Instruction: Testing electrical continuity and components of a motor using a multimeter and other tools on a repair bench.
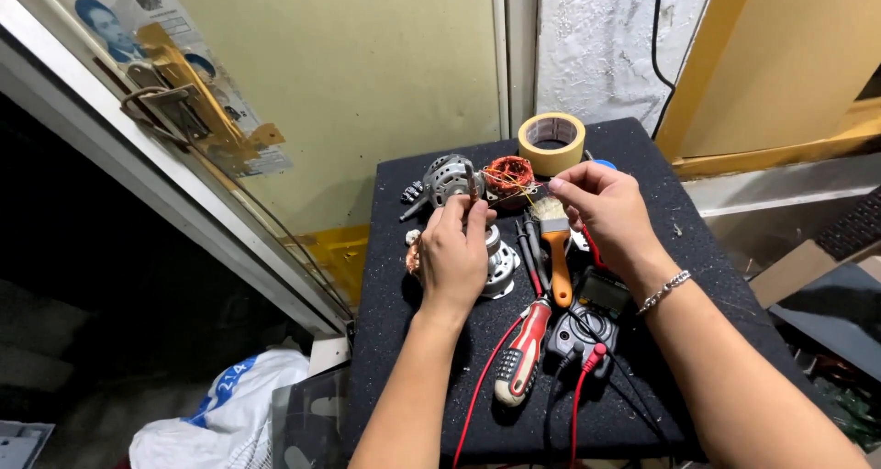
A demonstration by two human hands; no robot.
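**Mia:** What are the two hands doing?

**Sam:** The left hand is curled shut around a thin metal tool that sticks up past the fingers. The right hand has its finger and thumb pinched on a thin yellow wire.

**Mia:** Where does the wire go?

**Sam:** It runs to the left, toward a round coil of copper wire. The coil sits at the far part of the black surface, between the two hands and a bit behind them.

**Mia:** What is next to the coil?

**Sam:** A grey metal motor part is just to its left. A roll of tan tape stands behind it, near the wall. Another shiny metal part lies under the left hand, partly hidden.

**Mia:** And closer to us?

**Sam:** A small brush with an orange handle lies between the hands. Near it is a screwdriver with a red and grey handle. Beside that is a dark meter with a red lead and a black one plugged in. The meter is partly under the right wrist, which has a silver bracelet on it.

**Mia:** What is off the surface?

**Sam:** A white bag lies on the floor to the left.
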